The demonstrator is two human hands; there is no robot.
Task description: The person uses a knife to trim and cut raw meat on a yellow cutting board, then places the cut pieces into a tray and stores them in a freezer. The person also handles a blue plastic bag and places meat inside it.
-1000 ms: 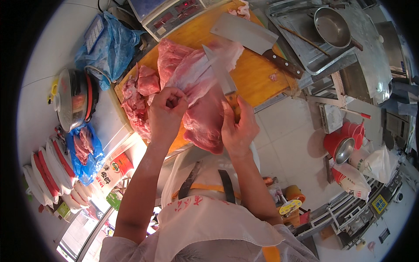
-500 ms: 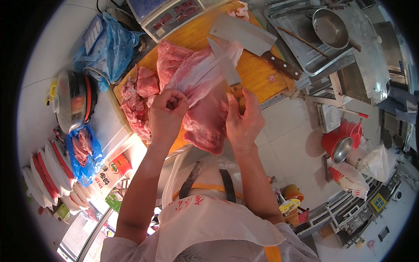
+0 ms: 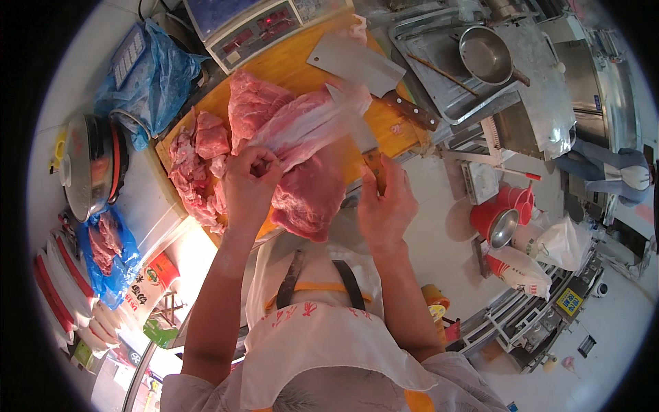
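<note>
A large piece of raw meat (image 3: 312, 196) lies on the wooden cutting board (image 3: 405, 141), its near end hanging over the edge. My left hand (image 3: 252, 178) is closed in a pinch on its pale, membrane-covered flap (image 3: 302, 130). In my right hand (image 3: 388, 202) is a knife (image 3: 362, 134) with a wooden handle, its blade pointing away and left, over the flap's right end. The blade tip is blurred. Left of my left hand lie a smaller chunk (image 3: 211, 135) and a heap of trimmings (image 3: 189, 172). Beyond the knife rests a broad cleaver (image 3: 357, 65).
A scale (image 3: 257, 34) stands behind the board. At the right are a metal tray (image 3: 439, 89) and a saucepan (image 3: 486, 55). A blue plastic bag (image 3: 161, 75) and a lidded pan (image 3: 89, 165) sit to the left. Another person (image 3: 611, 172) is at the far right.
My right hand has drawn the knife nearer and to the right, off the meat's middle. My left hand keeps its pinch. The view has shifted, and another person now shows more fully at the far right.
</note>
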